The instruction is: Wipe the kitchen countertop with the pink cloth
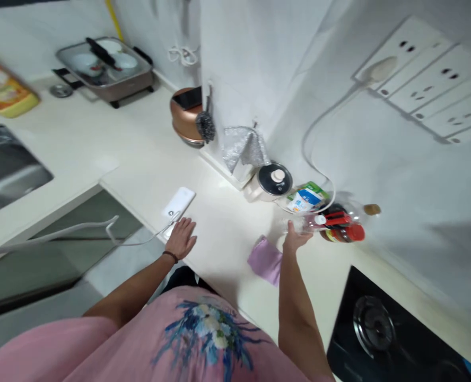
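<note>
My left hand [181,237] lies flat with fingers spread on the front edge of the white counter [223,223], just below a white power bank [179,203] with a cable. My right hand [296,237] is closed around a clear bottle [299,225] with a white cap, held on its side, next to red-capped bottles [341,228] by the wall. A lilac cloth [265,260] lies on the counter just left of my right wrist.
A white kettle with a black lid [274,180], a blue-green packet [307,199], a copper cooker [186,118], an electric pan [106,66], a sink [5,167] far left, a black gas hob [378,323] lower right, wall sockets [430,79].
</note>
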`<state>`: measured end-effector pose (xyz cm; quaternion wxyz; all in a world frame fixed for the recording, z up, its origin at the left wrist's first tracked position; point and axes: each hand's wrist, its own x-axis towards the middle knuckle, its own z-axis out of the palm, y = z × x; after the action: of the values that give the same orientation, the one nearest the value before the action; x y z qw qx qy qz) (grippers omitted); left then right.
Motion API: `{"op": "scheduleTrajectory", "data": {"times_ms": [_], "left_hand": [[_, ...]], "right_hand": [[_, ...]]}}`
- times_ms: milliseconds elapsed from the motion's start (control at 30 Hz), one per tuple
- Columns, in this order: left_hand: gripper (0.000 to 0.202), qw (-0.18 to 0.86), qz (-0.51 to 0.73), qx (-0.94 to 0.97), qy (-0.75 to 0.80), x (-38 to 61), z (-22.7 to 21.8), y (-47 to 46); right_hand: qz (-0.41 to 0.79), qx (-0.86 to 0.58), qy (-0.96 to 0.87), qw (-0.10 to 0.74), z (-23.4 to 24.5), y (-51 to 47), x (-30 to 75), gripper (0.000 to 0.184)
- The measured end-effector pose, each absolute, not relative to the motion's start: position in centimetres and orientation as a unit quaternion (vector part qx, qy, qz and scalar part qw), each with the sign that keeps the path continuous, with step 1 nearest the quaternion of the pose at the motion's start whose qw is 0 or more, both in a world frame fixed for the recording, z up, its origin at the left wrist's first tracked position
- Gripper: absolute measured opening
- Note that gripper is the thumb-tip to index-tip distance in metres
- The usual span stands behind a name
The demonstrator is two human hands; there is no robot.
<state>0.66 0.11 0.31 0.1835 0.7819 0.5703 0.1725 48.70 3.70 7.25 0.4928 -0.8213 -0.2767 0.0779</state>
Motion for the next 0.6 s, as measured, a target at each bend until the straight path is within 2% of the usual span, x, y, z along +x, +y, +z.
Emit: {"op": "scheduleTrajectory", "data": {"times_ms": [100,200,333,400,500,600], "left_hand": [[0.061,0.183,0.185,0.780,0.569,0.6,0.3,0.0],[0.061,0.186,0.189,0.782,0.563,0.5,0.3,-0.1],[0.061,0.205,0.185,0.788,0.550,0.4,0.5,-0.2],[0.061,0.215,0.186,0.790,0.543,0.4,0.6,-0.3],[0.060,0.225,0.190,0.793,0.534,0.3,0.8,-0.3],[0.059,0.236,0.195,0.802,0.513,0.1,0.9,-0.4]], "right_hand": [[0.067,-0.790,-0.259,0.551,8.7,3.4,49.3,0.101],[0.228,-0.742,-0.323,0.541,10.7,0.1,49.8,0.099],[0.515,-0.681,-0.318,0.412,12.5,-6.6,47.0,0.084],[0.622,-0.645,-0.286,0.341,12.7,-8.9,43.9,0.077],[0.698,-0.613,-0.270,0.253,12.6,-10.0,38.5,0.069],[0.721,-0.598,-0.272,0.221,12.5,-9.5,34.4,0.060]]}}
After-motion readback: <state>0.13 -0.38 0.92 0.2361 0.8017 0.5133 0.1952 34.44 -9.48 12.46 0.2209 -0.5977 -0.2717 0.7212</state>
